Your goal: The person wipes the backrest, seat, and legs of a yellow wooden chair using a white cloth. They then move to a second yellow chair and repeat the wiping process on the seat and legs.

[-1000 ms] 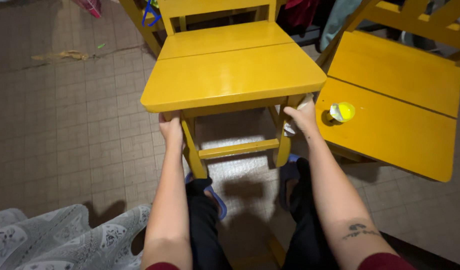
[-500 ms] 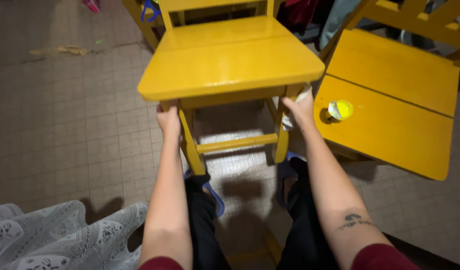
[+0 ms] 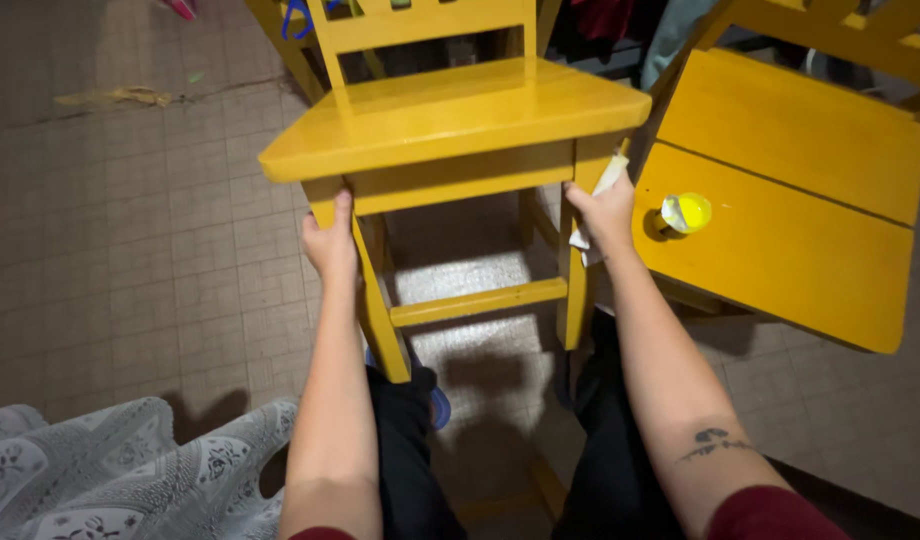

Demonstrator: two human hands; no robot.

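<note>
1. Far left, bottom corner: a white lace cloth (image 3: 100,470) lies bunched on the tiled floor (image 3: 130,250), close beside my left forearm.
2. Upper left on the floor: a scrap of brownish debris (image 3: 120,96), well apart from everything I am handling.
3. My left hand (image 3: 330,245) is closed around the front left leg of the yellow wooden chair (image 3: 450,115), just under the seat corner; the thumb points up along the leg, and the fingers are behind the leg, out of sight.
4. The chair stands in front of me, between my two arms. The seat is tilted, its left front corner lower and nearer to me than the right. The lower front rung (image 3: 478,300) runs between the two front legs, above my knees in dark trousers.
5. A small patch of blue (image 3: 438,405) shows at the foot of the left front leg, beside my knee; I cannot tell what it is.
6. My right hand (image 3: 602,212) grips the chair's front right leg just below the seat, with a white rag (image 3: 598,200) pressed between palm and leg.
7. Right of that hand: a second yellow wooden seat (image 3: 780,200), tilted down toward me, with a seam across its boards.
8. On that seat sits a small yellow round container (image 3: 686,212), just beside my right hand but not touching it.
</note>
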